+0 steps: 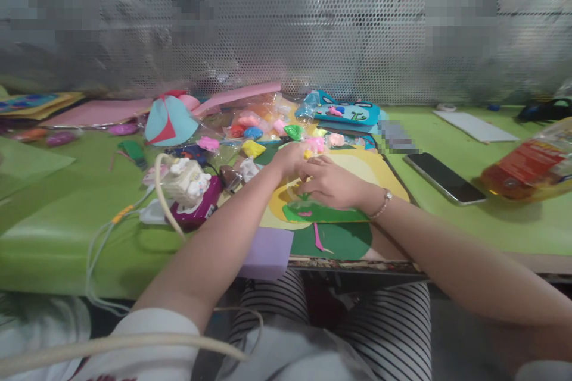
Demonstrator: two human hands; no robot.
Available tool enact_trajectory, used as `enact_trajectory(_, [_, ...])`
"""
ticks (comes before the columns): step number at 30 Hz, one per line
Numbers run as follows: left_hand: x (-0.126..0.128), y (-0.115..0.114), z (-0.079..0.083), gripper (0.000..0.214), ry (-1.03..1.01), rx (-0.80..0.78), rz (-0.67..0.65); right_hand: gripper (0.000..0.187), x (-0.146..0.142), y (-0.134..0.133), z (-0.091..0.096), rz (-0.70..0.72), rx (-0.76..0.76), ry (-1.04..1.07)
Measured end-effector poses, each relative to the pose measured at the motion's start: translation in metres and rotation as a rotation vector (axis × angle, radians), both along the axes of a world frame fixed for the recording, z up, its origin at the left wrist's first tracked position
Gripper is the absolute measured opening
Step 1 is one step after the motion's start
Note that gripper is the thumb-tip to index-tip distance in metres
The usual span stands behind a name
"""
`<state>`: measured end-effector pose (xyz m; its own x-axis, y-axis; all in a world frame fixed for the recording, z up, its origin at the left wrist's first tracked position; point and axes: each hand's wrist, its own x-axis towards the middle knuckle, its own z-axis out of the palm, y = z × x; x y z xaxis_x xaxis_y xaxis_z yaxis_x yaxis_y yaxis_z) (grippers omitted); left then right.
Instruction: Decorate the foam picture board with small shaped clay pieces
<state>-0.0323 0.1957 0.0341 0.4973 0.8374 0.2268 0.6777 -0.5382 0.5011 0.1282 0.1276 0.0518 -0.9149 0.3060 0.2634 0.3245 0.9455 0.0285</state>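
Over a yellow and green paper collage (pixel 388 175) both of my hands are close together, the right partly in front of the left. My left hand (pixel 292 161) is closed, with a small lump of yellow clay (pixel 307 155) showing at its fingers. The fingers of my right hand (pixel 335 183) are bent and held together beside it; what is in them, if anything, is hidden. Below them on the collage lies a green shape (pixel 330 213) with a pink spot. Bagged coloured clay lies just beyond, including a yellow pack (pixel 253 149) and a green pack (pixel 294 132).
A phone (pixel 444 178) and a bottle of amber liquid (pixel 527 169) are on the right. At left stands a purple device (pixel 196 208) with cables. Purple paper (pixel 268 253) overhangs the front edge. A perforated metal screen (pixel 286 24) closes off the back.
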Motion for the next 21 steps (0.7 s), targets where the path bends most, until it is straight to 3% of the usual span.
enact_trajectory(10, [0.001, 0.001, -0.001, 0.017, 0.019, -0.024, 0.035, 0.03, 0.0, 0.004, -0.004, 0.05, 0.079, -0.023])
enact_trajectory(21, [-0.002, 0.011, -0.009, 0.011, 0.04, -0.011, 0.023, 0.028, -0.005, 0.0, -0.006, -0.041, 0.169, -0.025])
